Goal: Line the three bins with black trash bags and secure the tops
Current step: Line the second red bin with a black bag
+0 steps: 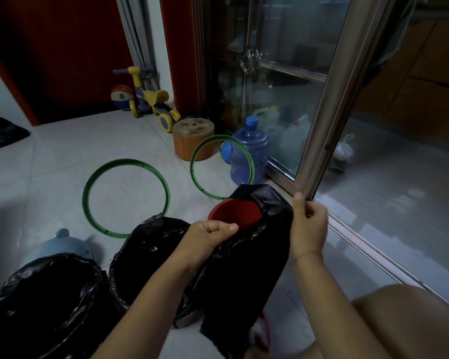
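Well left of the left hand stands a round bin lined with glossy black plastic, and a second black-lined bin is just beside that hand. Beyond them a green plastic ring lies on the tiled floor. The left hand's curled fingers pinch the black plastic trash bag at the rim of the round red plastic bin, which sits between the hands. The right hand grips the bag's opposite edge, thumb raised.
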A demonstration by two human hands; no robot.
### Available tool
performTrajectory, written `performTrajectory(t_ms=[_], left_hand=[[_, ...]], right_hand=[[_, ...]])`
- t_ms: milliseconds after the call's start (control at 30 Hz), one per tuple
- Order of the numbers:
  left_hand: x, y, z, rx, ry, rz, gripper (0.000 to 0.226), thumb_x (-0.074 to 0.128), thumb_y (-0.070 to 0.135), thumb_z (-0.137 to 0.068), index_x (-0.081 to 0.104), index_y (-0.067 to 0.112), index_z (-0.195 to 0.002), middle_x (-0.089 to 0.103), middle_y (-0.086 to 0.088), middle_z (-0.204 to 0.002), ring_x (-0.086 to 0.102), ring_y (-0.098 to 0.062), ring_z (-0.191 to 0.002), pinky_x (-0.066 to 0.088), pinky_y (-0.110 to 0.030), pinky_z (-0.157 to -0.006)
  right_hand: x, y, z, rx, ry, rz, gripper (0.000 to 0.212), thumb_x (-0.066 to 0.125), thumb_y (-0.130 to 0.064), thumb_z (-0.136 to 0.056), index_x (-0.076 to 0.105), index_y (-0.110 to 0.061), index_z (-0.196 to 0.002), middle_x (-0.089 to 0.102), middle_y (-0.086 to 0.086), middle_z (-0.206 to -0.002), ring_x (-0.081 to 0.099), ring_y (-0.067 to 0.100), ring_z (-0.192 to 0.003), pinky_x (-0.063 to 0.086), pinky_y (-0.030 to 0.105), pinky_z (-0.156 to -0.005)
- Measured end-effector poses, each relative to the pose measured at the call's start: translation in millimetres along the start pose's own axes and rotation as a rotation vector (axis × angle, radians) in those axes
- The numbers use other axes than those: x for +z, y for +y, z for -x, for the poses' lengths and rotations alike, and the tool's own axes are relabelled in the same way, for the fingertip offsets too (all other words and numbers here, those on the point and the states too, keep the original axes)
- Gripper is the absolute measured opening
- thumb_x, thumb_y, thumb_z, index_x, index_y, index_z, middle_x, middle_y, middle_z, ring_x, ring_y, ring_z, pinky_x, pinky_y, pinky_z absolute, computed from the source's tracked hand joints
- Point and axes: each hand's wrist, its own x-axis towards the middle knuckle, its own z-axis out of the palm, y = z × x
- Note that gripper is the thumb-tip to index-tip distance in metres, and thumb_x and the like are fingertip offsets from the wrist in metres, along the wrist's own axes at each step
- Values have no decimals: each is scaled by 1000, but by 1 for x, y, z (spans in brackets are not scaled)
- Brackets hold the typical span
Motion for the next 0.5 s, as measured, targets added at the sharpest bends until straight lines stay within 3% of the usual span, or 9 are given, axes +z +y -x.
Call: performTrajectory(t_ms=[67,133,233,333,433,500], left_hand=[[7,-1,4,30,55,70,23,70,25,-82,75,3,-80,74,-5,-75,68,-11,-68,52,-17,-62],[16,-1,8,21,73,163,25,67,26,-84,75,2,-84,75,-9,-79,70,-16,-69,53,-19,-60],[27,-2,16,-16,34,251,31,65,31,-87,74,2,-94,76,-15,-90,73,-22,-77,54,-21,-61],[33,-1,22,-35,-30,294,37,64,35,-85,72,0,-95,75,-18,-90,72,-23,-75,55,-25,-62],[38,2,26,-33,-93,304,38,64,38,-86,73,2,-96,74,-20,-94,71,-26,-81,57,-30,-70],[40,2,27,-39,-112,312,38,64,37,-86,73,2,-98,73,-21,-97,71,-27,-84,57,-31,-74]], right_hand=[[-13,-2,34,-107,47,-41,21,62,-34,-87,51,-19,-77,56,2,-79,54,5,-71,36,5,-57],[-20,2,72,-123,-42,-65,19,63,-34,-85,49,-25,-77,55,-2,-77,52,-7,-64,37,2,-58],[-24,5,106,-153,-91,-71,21,62,-44,-77,48,-32,-87,52,-1,-93,52,-4,-75,40,3,-64],[-23,-1,99,-30,-233,-79,42,59,-59,-66,50,-29,-94,54,2,-104,56,1,-84,44,5,-65],[-17,-10,86,77,-380,-28,65,55,-76,-56,56,-25,-98,64,0,-102,64,9,-88,50,19,-72],[-13,-13,80,140,-418,-54,63,58,-75,-57,63,-24,-93,71,-3,-92,68,7,-83,53,24,-73]])
